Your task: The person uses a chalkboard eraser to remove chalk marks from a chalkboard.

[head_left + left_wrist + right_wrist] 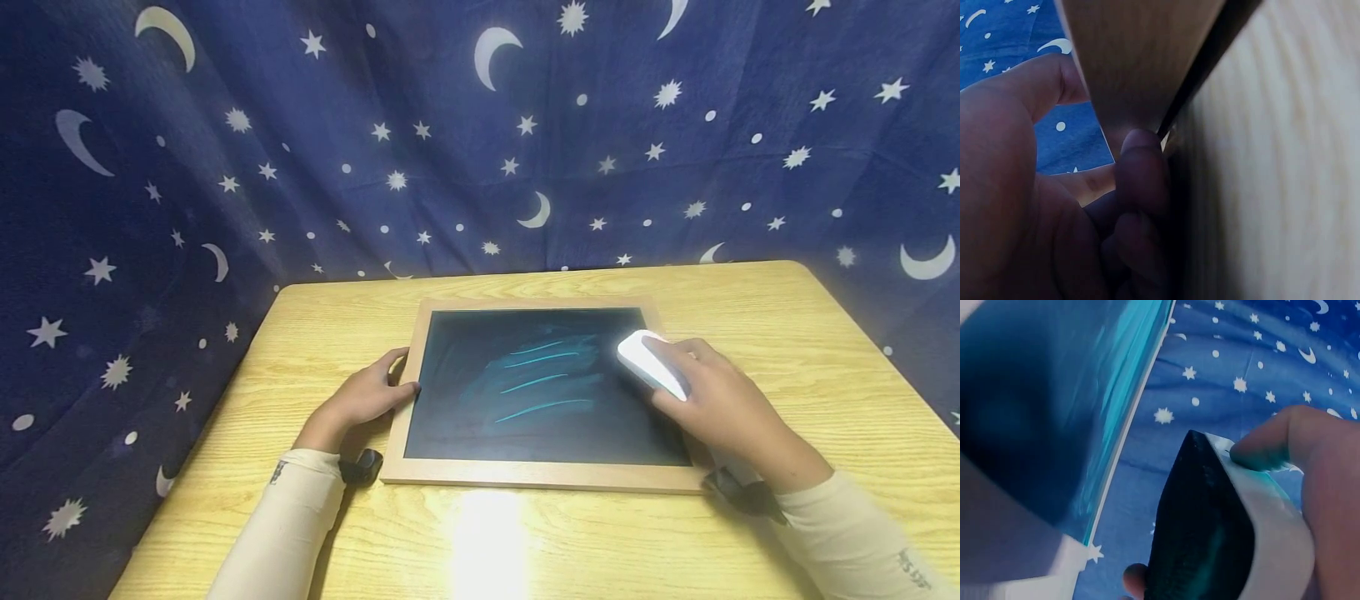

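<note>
A blue curtain printed with moons and stars is being seen behind a wood-grain table. On the table a wood-framed blackboard is being supported. By the right hand, bent around its sides, a white eraser is being held near the board's right edge; its dark underside is being shown to the right wrist camera, tilted away from the surface. The board's left edge is being gripped by the left hand, partly closed, its thumb being laid on the frame. Mid-board, four turquoise lines are being surrounded by smears.
</note>
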`<action>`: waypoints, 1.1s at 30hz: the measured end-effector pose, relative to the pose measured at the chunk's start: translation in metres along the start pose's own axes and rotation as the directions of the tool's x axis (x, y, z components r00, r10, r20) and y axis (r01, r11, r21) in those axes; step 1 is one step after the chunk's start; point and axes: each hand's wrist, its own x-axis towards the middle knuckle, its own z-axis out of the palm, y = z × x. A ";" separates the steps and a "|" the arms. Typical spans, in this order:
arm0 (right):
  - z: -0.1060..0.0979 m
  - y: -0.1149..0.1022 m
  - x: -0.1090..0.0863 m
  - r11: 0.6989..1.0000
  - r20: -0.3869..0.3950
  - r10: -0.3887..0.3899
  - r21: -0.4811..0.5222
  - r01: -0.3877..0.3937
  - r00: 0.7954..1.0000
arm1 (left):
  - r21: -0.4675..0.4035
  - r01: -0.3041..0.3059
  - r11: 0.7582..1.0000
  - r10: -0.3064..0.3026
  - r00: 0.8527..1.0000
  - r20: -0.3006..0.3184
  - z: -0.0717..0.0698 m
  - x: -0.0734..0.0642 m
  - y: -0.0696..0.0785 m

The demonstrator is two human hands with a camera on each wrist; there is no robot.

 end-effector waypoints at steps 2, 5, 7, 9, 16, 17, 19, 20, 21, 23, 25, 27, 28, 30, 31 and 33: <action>0.002 -0.003 -0.001 1.000 0.018 -0.004 0.003 0.004 1.000 | 0.002 -0.007 1.000 0.007 1.000 -0.004 0.000 0.000 0.000; 0.004 -0.007 -0.003 1.000 0.033 -0.005 0.000 0.005 0.999 | 0.009 -0.011 1.000 0.011 1.000 -0.010 0.000 0.000 0.000; 0.007 -0.009 -0.003 1.000 0.049 -0.006 -0.012 0.007 0.999 | 0.014 -0.012 1.000 0.013 1.000 -0.011 0.000 0.000 0.000; 0.009 -0.010 -0.004 1.000 0.066 -0.011 -0.029 0.013 0.998 | 0.018 -0.014 1.000 0.014 1.000 -0.013 0.000 0.000 0.000; 0.018 -0.011 -0.005 0.996 0.075 -0.051 -0.073 0.056 0.996 | 0.021 -0.012 1.000 0.013 1.000 -0.008 0.000 0.001 0.000; 0.019 -0.011 -0.005 0.995 0.070 -0.057 -0.075 0.062 0.996 | 0.017 -0.012 1.000 0.012 1.000 -0.006 0.001 0.001 0.000; 0.021 -0.010 -0.006 0.994 0.063 -0.074 -0.075 0.078 0.995 | 0.005 -0.009 1.000 0.009 1.000 -0.001 0.001 0.001 0.000; 0.021 -0.010 -0.006 0.994 0.060 -0.080 -0.074 0.085 0.995 | -0.002 -0.007 1.000 0.007 1.000 0.004 0.001 0.001 0.000; 0.022 -0.010 -0.006 0.993 0.056 -0.088 -0.074 0.092 0.995 | -0.010 -0.004 1.000 0.004 1.000 0.009 0.001 0.001 -0.001; 0.024 -0.011 -0.006 0.991 0.055 -0.102 -0.076 0.106 0.993 | -0.019 -0.002 1.000 0.003 1.000 0.011 0.001 0.001 -0.001; 0.025 -0.011 -0.007 0.990 0.054 -0.111 -0.078 0.115 0.992 | -0.019 -0.001 1.000 0.001 1.000 0.011 0.001 0.001 -0.001; 0.026 -0.011 -0.007 0.989 0.056 -0.117 -0.084 0.121 0.992 | -0.018 -0.002 1.000 0.002 1.000 0.013 0.001 0.000 -0.001; 0.027 -0.012 -0.007 0.988 0.059 -0.119 -0.087 0.124 0.991 | -0.017 -0.002 1.000 0.002 1.000 0.012 0.001 0.000 0.000; 0.027 -0.012 -0.008 0.988 0.061 -0.122 -0.091 0.127 0.991 | -0.020 0.000 1.000 0.000 1.000 0.013 0.001 0.000 0.000; 0.027 -0.011 -0.008 0.987 0.061 -0.125 -0.093 0.131 0.990 | -0.019 0.000 1.000 0.000 1.000 0.013 0.001 0.000 -0.001; 0.028 -0.011 -0.008 0.986 0.063 -0.131 -0.098 0.137 0.989 | -0.019 0.004 1.000 -0.003 1.000 0.013 0.001 0.000 -0.001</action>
